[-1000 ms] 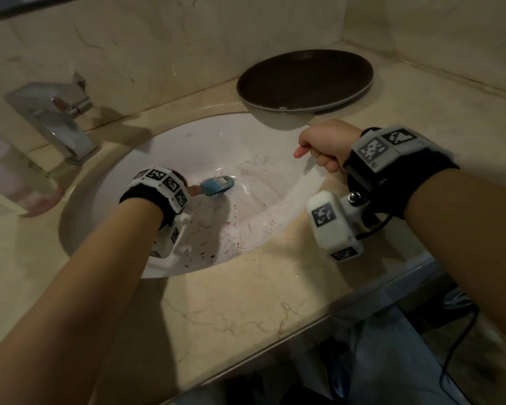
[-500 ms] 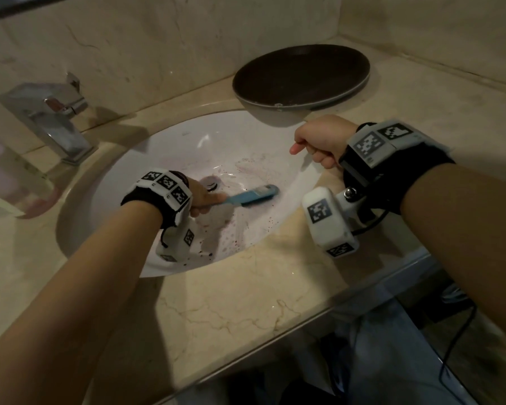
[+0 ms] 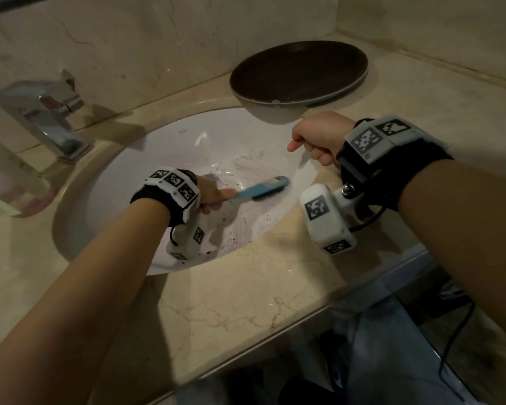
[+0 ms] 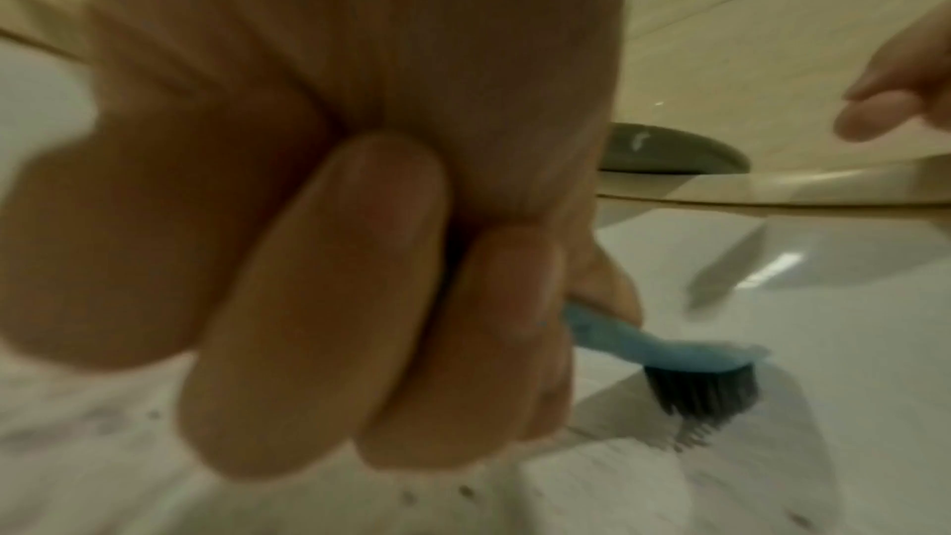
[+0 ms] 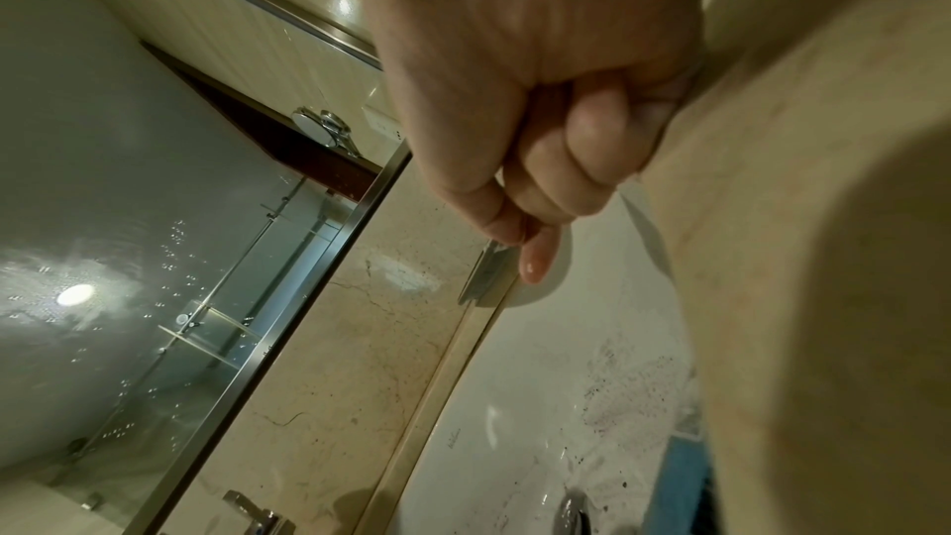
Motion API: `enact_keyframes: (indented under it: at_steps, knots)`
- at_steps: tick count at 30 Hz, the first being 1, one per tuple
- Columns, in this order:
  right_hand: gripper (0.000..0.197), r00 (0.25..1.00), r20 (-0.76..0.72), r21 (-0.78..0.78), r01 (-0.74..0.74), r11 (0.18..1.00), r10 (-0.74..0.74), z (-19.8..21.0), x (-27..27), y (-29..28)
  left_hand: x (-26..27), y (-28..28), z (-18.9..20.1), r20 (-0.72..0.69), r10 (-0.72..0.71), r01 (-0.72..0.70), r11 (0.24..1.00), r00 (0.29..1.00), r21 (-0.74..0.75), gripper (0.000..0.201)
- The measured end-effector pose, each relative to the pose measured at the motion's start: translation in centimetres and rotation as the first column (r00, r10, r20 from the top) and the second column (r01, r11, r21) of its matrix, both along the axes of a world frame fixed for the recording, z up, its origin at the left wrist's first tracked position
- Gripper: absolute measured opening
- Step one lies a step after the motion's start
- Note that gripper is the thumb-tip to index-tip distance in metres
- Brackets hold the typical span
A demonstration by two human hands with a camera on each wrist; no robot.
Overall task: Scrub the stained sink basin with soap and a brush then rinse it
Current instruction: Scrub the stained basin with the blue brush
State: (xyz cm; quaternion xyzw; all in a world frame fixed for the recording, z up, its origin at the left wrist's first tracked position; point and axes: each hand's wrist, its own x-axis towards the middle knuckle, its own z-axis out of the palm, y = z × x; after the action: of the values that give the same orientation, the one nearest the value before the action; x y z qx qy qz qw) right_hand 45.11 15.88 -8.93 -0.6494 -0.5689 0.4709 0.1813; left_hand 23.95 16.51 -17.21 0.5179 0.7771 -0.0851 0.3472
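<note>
The white sink basin (image 3: 187, 141) is set in a beige marble counter and carries dark and purplish specks with pale soapy smears. My left hand (image 3: 212, 197) grips the handle of a blue brush (image 3: 263, 187); its dark bristles (image 4: 700, 391) press on the basin's right slope. In the left wrist view my fingers (image 4: 329, 300) curl round the blue handle (image 4: 617, 334). My right hand (image 3: 319, 135) rests as a fist on the basin's right rim, fingers curled and holding nothing, as the right wrist view shows (image 5: 540, 186). The drain (image 5: 571, 511) lies at the basin's bottom.
A chrome faucet (image 3: 50, 118) stands at the back left of the counter. A dark round plate (image 3: 298, 73) sits behind the basin, its edge over the rim. A mirror (image 5: 128, 238) runs along the wall. The counter's front edge (image 3: 246, 346) is close to me.
My left hand has swept the brush from the basin's middle to its right slope. My right fist has stayed on the rim.
</note>
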Motion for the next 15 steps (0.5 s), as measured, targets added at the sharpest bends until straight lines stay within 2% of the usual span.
enact_keyframes:
  at_steps: [1, 3, 5, 6, 7, 8, 9, 10, 11, 13, 15]
  knots:
    - [0.023, 1.000, 0.000, -0.001, 0.000, 1.000, 0.000, 0.0, 0.0, 0.0, 0.7, -0.2, -0.2, 0.061, -0.007, 0.010, 0.998, 0.998, -0.059, 0.050]
    - [0.023, 1.000, 0.005, 0.001, 0.002, 1.000, -0.002, 0.0, 0.0, 0.0, 0.7, 0.0, -0.6, 0.065, -0.057, 0.062, 0.996, 0.996, -0.067, 0.051]
    - [0.022, 1.000, 0.006, 0.003, -0.004, 1.000, 0.004, 0.0, 0.0, 0.0, -0.4, 0.6, -0.3, -0.069, -0.141, 0.142, 0.990, 0.988, 0.024, 0.039]
    - [0.022, 1.000, 0.004, 0.007, -0.006, 1.000, 0.006, 0.0, 0.0, 0.1, -1.2, 0.8, 0.0, -0.220, -0.208, 0.225, 0.973, 0.953, 0.059, 0.034]
    - [0.022, 1.000, 0.001, 0.012, -0.005, 1.000, 0.005, 0.0, 0.0, 0.1, -2.0, 0.9, 0.5, -0.421, -0.288, 0.343, 0.937, 0.860, 0.059, 0.034]
    - [0.023, 1.000, -0.003, 0.018, 0.000, 1.000, 0.000, -0.1, 0.0, 0.1, -2.9, 0.7, 0.8, -0.600, -0.353, 0.437, 0.899, 0.718, -0.005, 0.034]
    - [0.024, 1.000, -0.004, 0.022, 0.004, 1.000, -0.004, -0.1, 0.0, 0.1, -3.1, 0.6, 1.1, -0.706, -0.377, 0.466, 0.882, 0.599, -0.076, 0.033]
    - [0.027, 1.000, -0.004, 0.025, 0.007, 1.000, -0.007, -0.2, 0.0, 0.2, -3.4, 1.0, 1.1, -0.754, -0.390, 0.490, 0.865, 0.528, -0.104, 0.034]
    - [0.030, 1.000, -0.005, 0.024, 0.010, 1.000, -0.009, -0.3, 0.0, 0.2, -3.3, 1.2, 1.2, -0.733, -0.392, 0.477, 0.873, 0.557, -0.104, 0.038]
    - [0.034, 0.999, -0.032, 0.010, 0.025, 1.000, -0.024, -0.3, -0.1, 0.3, -2.3, 1.2, 1.3, -0.553, -0.386, 0.417, 0.906, 0.739, -0.076, 0.051]
    - [0.037, 0.998, -0.053, 0.001, 0.039, 0.999, -0.039, -0.4, -0.1, 0.3, -0.9, 1.0, 1.3, -0.328, -0.306, 0.294, 0.952, 0.894, -0.086, 0.053]
